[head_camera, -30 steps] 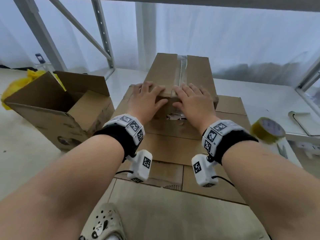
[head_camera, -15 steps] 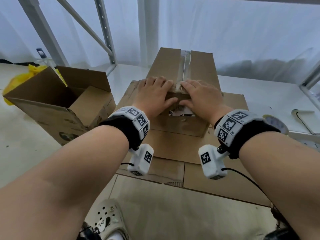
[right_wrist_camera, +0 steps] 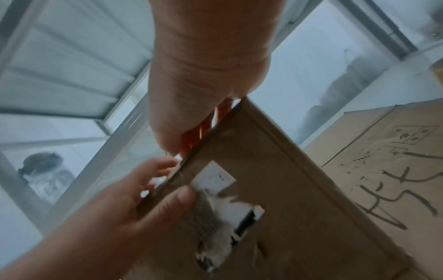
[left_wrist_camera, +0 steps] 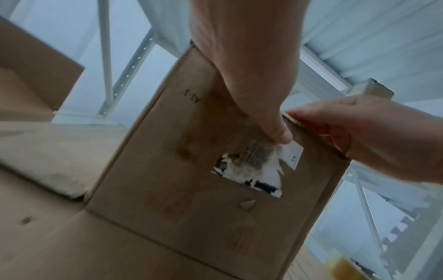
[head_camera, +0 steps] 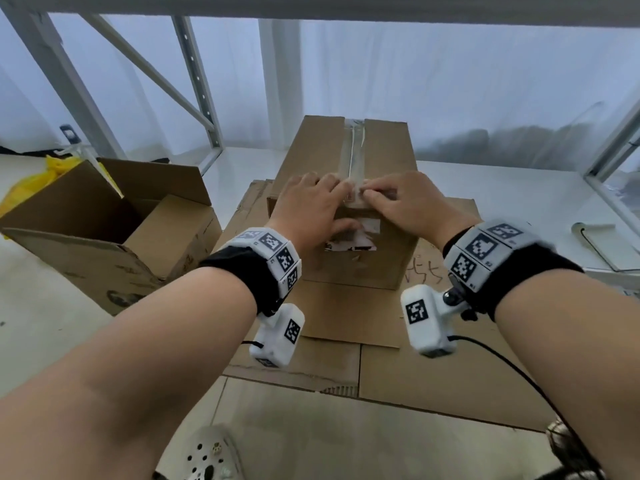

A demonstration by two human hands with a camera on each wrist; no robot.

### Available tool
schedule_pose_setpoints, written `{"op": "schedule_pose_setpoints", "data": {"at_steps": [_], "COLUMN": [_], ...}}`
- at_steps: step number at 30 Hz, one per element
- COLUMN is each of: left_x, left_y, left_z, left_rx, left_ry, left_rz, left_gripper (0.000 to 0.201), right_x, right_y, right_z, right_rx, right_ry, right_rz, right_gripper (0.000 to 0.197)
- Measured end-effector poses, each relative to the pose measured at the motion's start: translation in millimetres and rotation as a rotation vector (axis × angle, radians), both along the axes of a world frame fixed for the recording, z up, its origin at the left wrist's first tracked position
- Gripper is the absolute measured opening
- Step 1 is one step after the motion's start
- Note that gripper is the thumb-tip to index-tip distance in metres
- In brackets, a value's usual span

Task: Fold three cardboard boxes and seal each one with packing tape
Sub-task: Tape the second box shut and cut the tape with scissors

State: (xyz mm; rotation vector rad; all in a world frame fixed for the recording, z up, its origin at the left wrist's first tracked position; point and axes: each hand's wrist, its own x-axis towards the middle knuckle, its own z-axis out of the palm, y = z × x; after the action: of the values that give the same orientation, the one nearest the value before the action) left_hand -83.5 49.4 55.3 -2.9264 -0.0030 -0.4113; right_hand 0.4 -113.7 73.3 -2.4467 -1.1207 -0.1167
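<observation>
Flattened brown cardboard sheets [head_camera: 349, 317], stacked on the floor: count unclear. Brown cardboard boxes: two. One closed box [head_camera: 349, 174], clear tape strip [head_camera: 354, 155] along its top seam, stands on the sheets' far edge. One open box [head_camera: 104, 230] left, contents hidden. Left hand [head_camera: 308, 206] and right hand [head_camera: 412, 202], side by side, press its near top edge; wrist views alone show the left thumb on its torn white label [left_wrist_camera: 254, 166].

Soft daylight from behind; blurred, edge-warped wrist views.
</observation>
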Motion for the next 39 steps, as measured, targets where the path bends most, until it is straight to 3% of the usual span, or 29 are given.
{"op": "schedule_pose_setpoints", "data": {"at_steps": [3,6,10,12,14,17,19,20,23,25,27,32,36,39], "left_x": [11.7,13.6,7.7,3.4,-0.6,-0.4,-1.4,-4.3,-15.7,-30.4,-46.6,-88.2,-107.8,-105.6], "left_y": [-0.6,-0.2,7.2,14.5,24.4,44.1,48.3,47.2,44.3,40.3,35.8,12.2,1.1,2.8], "left_z": [2.1,-1.6,-1.6,5.5,8.1,3.6,2.8,5.8,19.6,38.9,55.6,58.5,43.0,41.7], "left_rx": [0.050,0.046,-0.016,-0.133,-0.306,-0.697,-1.061,-1.147,-1.032,-0.881,-0.845,-0.926,-0.821,-0.707], "left_ry": [0.072,0.097,0.113,0.127,0.085,0.043,0.061,0.040,-0.154,-0.244,-0.226,-0.030,0.177,0.154], "left_rz": [0.035,-0.006,-0.186,-0.252,-0.106,0.372,0.496,0.492,0.478,0.477,0.457,0.382,0.398,0.434], "left_gripper": [0.080,0.081,0.060,0.049,0.049,0.070,0.069,0.062,0.043,0.049,0.056,0.047,0.040,0.041], "right_x": [9.3,3.1,0.1,1.7,4.9,6.2,2.9,0.5,-8.5,-15.2,-20.0,-37.1,-58.0,-71.3], "right_y": [-4.4,-7.0,-6.0,-8.6,-12.0,-13.9,-14.0,-14.0,-17.9,-24.4,-33.6,-51.2,-47.1,-36.3], "right_z": [-8.7,-18.6,-19.3,-19.5,-20.1,-17.6,-14.3,-12.0,-2.9,6.0,16.7,39.9,39.9,37.3], "right_rx": [-0.190,-0.047,0.034,0.045,0.056,0.151,0.228,0.255,0.332,0.357,0.364,0.285,-0.178,-0.328], "right_ry": [0.056,0.282,0.330,0.369,0.388,0.546,0.652,0.664,0.621,0.583,0.514,0.364,0.320,0.266], "right_rz": [-0.245,-0.254,-0.277,-0.300,-0.302,-0.311,-0.355,-0.367,-0.384,-0.389,-0.396,-0.411,-0.376,-0.420], "right_gripper": [0.051,0.055,0.053,0.056,0.058,0.073,0.090,0.093,0.077,0.052,0.037,0.065,0.054,0.061]}}
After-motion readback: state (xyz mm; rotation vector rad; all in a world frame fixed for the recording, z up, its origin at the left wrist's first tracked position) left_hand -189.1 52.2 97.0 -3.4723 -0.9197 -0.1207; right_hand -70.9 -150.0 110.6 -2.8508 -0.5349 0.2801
